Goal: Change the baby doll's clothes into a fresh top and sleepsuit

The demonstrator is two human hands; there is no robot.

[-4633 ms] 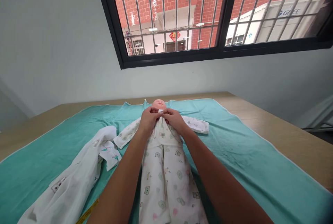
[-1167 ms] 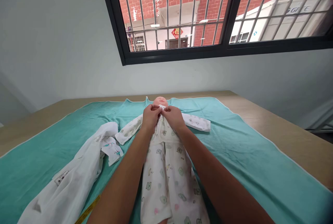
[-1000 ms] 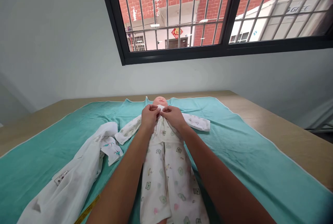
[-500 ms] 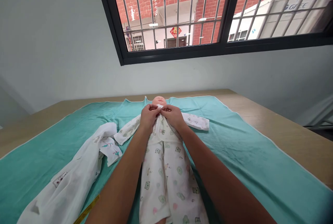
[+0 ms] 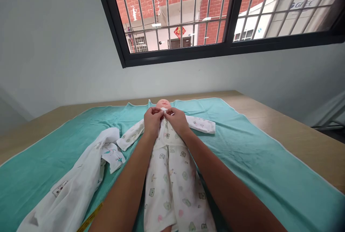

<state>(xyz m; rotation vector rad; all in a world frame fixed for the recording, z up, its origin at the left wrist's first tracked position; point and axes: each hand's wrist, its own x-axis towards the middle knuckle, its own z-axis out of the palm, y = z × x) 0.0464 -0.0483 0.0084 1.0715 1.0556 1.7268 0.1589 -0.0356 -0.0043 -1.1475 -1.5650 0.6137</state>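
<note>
A baby doll (image 5: pixel 163 103) lies on its back on a teal towel (image 5: pixel 256 167), head toward the wall. It wears a white romper (image 5: pixel 172 181) printed with small bears. My left hand (image 5: pixel 151 120) and my right hand (image 5: pixel 175 120) meet at the doll's neck. Both pinch the romper's collar edges together just under the chin. The fingertips hide the fastening itself. The doll's sleeves spread out to either side of my wrists.
A second white printed garment (image 5: pixel 78 185) lies crumpled on the towel to the left. A yellow strip (image 5: pixel 90 217) shows near my left forearm. The towel covers a wooden table (image 5: pixel 304 142) set against a grey wall under a barred window (image 5: pixel 205 13).
Both hands have stayed pinched at the doll's collar with only small finger shifts. The view has drifted slightly.
</note>
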